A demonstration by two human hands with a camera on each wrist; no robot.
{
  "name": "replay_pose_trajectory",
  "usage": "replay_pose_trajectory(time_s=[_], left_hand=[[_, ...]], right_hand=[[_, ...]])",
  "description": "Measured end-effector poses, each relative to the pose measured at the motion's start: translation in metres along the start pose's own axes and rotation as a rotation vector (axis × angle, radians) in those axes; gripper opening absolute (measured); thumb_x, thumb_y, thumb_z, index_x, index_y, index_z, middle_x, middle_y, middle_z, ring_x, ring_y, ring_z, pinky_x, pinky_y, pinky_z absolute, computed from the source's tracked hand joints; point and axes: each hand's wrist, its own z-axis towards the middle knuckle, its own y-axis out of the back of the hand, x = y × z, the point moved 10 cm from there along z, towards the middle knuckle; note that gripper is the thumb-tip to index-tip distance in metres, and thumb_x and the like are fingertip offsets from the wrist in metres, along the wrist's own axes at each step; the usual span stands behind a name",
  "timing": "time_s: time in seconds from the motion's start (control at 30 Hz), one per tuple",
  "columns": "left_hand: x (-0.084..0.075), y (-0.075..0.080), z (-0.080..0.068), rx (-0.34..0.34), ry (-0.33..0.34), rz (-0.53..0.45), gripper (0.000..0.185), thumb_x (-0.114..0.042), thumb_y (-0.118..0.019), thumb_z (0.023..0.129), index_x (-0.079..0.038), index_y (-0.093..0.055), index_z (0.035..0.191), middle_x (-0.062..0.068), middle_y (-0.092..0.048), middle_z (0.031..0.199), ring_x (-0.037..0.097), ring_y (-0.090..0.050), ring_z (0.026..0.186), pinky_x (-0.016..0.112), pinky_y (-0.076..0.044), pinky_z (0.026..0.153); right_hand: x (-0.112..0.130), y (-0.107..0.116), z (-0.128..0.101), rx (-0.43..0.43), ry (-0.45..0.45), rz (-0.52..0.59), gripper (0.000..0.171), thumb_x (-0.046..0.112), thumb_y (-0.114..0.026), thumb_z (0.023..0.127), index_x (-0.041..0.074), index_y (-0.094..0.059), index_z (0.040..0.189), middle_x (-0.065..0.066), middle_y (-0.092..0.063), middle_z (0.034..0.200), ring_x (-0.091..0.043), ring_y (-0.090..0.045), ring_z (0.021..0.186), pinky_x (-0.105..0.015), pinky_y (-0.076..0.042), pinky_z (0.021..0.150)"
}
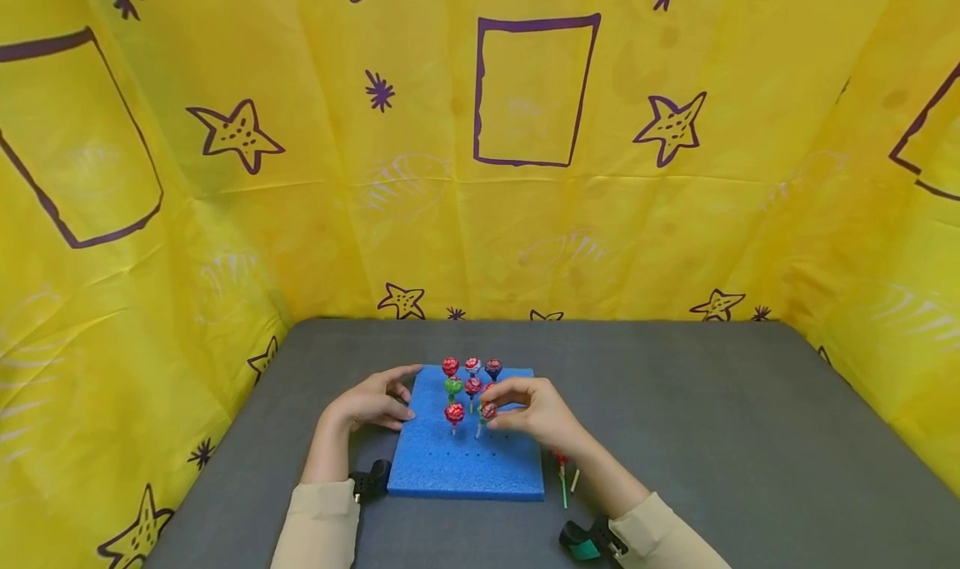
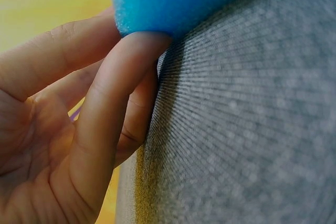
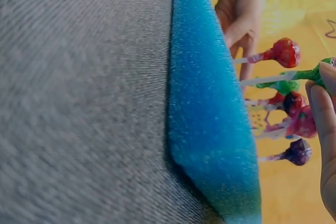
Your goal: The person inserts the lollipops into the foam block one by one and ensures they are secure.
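A blue foam board (image 1: pixel 465 476) lies on the table with several wrapped lollipops standing in it in rows. My right hand (image 1: pixel 540 412) pinches the wrapped head of a green-and-red lollipop (image 1: pixel 487 411) between thumb and fingers. Its white stick (image 3: pixel 265 80) reaches down to the foam in the right wrist view. Just left of it stands a red lollipop (image 1: pixel 454 413). At the board's left side, my left hand (image 1: pixel 371 399) rests with fingers spread, the index finger by the far corner. The left wrist view has the thumb (image 2: pixel 113 87) against the foam's edge.
On the dark grey table (image 1: pixel 720 436), a red lollipop with a green stick (image 1: pixel 564 490) lies right of the board, beside another pale stick (image 1: pixel 575 481), partly behind the right forearm. Small holes dot the board's near half. A yellow patterned cloth (image 1: pixel 525 219) surrounds the table's back and sides.
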Motion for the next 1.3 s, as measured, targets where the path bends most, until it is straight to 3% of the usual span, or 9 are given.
replay_pose_trajectory(time_s=[0.3, 0.6, 0.83, 1.07, 1.3], left_hand=[[0.0004, 0.0000, -0.0001, -0.001, 0.008, -0.002, 0.080, 0.000, -0.074, 0.082, -0.012, -0.036, 0.152, 0.012, -0.054, 0.098, 0.018, -0.063, 0.075, 0.031, -0.062, 0.065], [-0.0005, 0.0001, -0.0006, 0.000, 0.012, -0.002, 0.079, 0.000, -0.074, 0.082, -0.012, -0.036, 0.152, 0.012, -0.054, 0.098, 0.018, -0.063, 0.075, 0.031, -0.062, 0.064], [-0.0008, -0.0002, -0.0005, 0.006, 0.003, -0.003, 0.080, 0.000, -0.074, 0.082, -0.012, -0.036, 0.152, 0.012, -0.054, 0.097, 0.018, -0.063, 0.075, 0.031, -0.062, 0.065], [-0.0004, -0.0004, 0.0000, 0.007, 0.000, -0.002, 0.080, 0.000, -0.074, 0.082, -0.011, -0.036, 0.152, 0.012, -0.054, 0.097, 0.018, -0.063, 0.075, 0.031, -0.062, 0.065], [-0.0004, 0.0000, -0.0002, 0.002, 0.003, -0.005, 0.079, 0.000, -0.074, 0.082, -0.011, -0.037, 0.151, 0.012, -0.054, 0.097, 0.018, -0.063, 0.074, 0.031, -0.062, 0.064]], right_hand=[[-0.0086, -0.0004, 0.0024, -0.014, -0.036, -0.026, 0.033, 0.006, -0.077, 0.083, -0.003, -0.069, 0.114, -0.021, -0.071, 0.111, -0.012, -0.070, 0.096, -0.026, -0.062, 0.077], [-0.0056, -0.0058, 0.0029, 0.010, -0.011, -0.036, 0.029, 0.005, -0.077, 0.083, 0.001, -0.072, 0.111, -0.021, -0.071, 0.111, -0.010, -0.070, 0.096, -0.024, -0.061, 0.076], [-0.0066, -0.0060, 0.0031, 0.015, -0.004, -0.080, 0.028, 0.011, -0.078, 0.083, 0.008, -0.074, 0.111, -0.016, -0.074, 0.108, -0.015, -0.071, 0.098, -0.023, -0.061, 0.078], [-0.0078, -0.0048, 0.0027, 0.003, -0.031, -0.150, 0.025, 0.020, -0.078, 0.084, 0.015, -0.077, 0.109, -0.008, -0.077, 0.102, -0.011, -0.071, 0.095, -0.019, -0.059, 0.078], [-0.0078, -0.0044, 0.0027, 0.002, -0.034, -0.150, 0.025, 0.020, -0.078, 0.084, 0.015, -0.077, 0.109, -0.009, -0.077, 0.101, -0.013, -0.072, 0.094, -0.020, -0.059, 0.075]])
